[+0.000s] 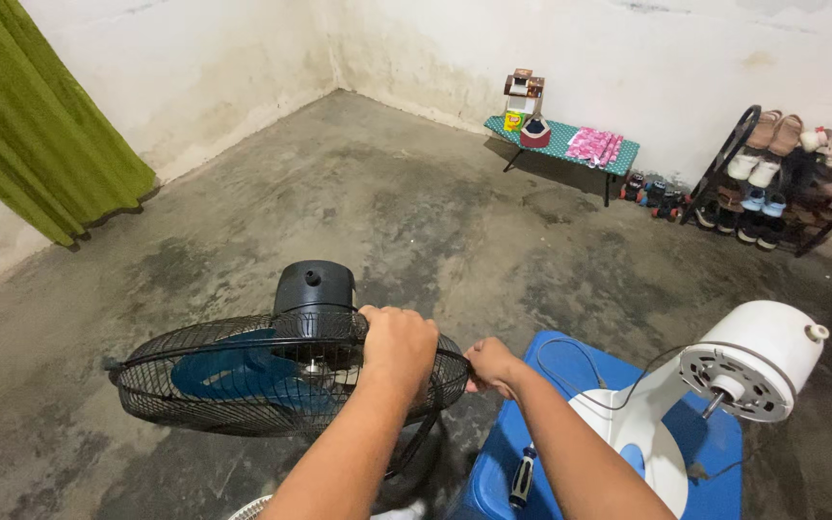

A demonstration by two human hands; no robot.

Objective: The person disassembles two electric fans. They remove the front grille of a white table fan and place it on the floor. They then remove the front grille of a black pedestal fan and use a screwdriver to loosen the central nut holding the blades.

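Note:
A black fan [315, 287] with a wire cage [195, 380] and blue blades [233, 371] tilts face up in front of me. My left hand [399, 342] rests on top of the cage near its right rim, fingers curled over the wires. Beside it, my right hand [491, 366] pinches the cage's right edge. Whether the left hand truly grips the wires is hard to tell.
A white fan motor [758, 361] without cage lies on a blue box [715, 453] at the right, with a screwdriver [524, 477] on it. A small green bench [570, 144] and a shoe rack [782, 183] stand by the far wall. A green curtain [40, 125] hangs left.

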